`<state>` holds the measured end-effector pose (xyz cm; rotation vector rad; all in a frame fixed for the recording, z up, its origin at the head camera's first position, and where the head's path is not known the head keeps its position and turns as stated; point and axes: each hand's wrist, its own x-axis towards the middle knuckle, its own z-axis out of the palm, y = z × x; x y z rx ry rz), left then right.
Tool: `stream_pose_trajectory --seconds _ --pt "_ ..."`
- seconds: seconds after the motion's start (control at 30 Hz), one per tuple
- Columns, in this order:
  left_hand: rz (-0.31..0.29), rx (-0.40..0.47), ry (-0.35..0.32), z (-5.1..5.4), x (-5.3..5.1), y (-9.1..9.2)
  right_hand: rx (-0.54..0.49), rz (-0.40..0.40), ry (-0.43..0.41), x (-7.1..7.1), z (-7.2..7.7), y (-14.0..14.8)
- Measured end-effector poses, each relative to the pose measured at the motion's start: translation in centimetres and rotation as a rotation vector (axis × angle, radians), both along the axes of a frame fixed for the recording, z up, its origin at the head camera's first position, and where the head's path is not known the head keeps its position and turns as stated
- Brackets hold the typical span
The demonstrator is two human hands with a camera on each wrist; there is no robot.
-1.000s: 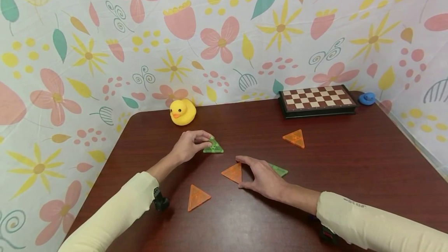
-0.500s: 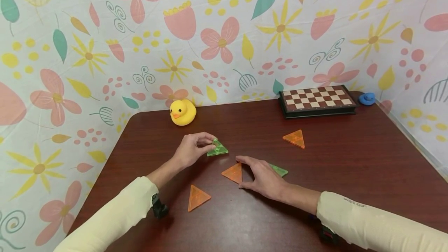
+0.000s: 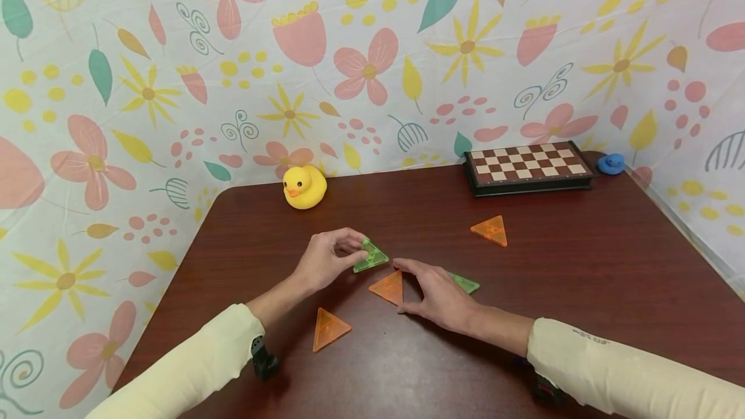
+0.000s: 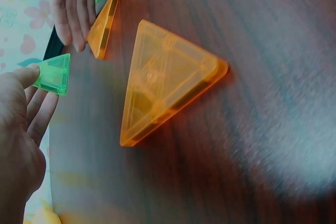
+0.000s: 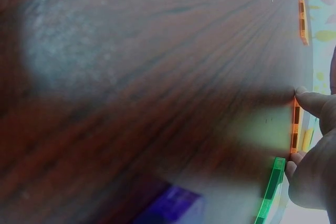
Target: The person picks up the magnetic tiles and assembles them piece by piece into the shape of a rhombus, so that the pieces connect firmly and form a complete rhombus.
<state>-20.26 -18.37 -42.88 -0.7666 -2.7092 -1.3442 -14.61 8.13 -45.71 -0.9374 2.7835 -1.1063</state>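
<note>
My left hand (image 3: 328,260) pinches a green translucent triangle tile (image 3: 372,256) between thumb and fingers, tilted just above the table. Close to its right, an orange triangle tile (image 3: 387,287) lies flat, with my right hand (image 3: 441,295) gripping one edge by its two corners. In the right wrist view, thumb and fingertips meet the ends of that orange tile (image 5: 296,129). A second green tile (image 3: 464,282) is partly hidden behind the right hand. Nearer the front lies another orange tile (image 3: 330,328), large in the left wrist view.
A further orange tile (image 3: 491,231) lies at the right on the dark table (image 3: 559,264). Along the back stand a yellow rubber duck (image 3: 305,187), a checkered board box (image 3: 528,169) and a small blue duck (image 3: 610,163). A purple piece (image 5: 176,205) shows beside the right wrist.
My left hand has carried the green tile right and toward the front, closer to the orange tile at the right hand. The right hand has stayed put.
</note>
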Motion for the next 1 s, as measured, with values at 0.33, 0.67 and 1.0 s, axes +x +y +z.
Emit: stream_pose_trajectory --seconds 0.33,0.67,1.0 --pt "-0.016 0.0 -0.005 -0.3 0.9 0.8 0.01 -0.016 -0.009 0.1 0.0 0.0" --pt "-0.014 0.003 -0.025 -0.7 1.2 1.3 0.013 -0.024 -0.019 0.1 0.1 -0.1" --pt "-0.015 -0.002 -0.048 -0.5 1.6 1.6 0.007 -0.019 -0.013 0.1 0.2 0.0"
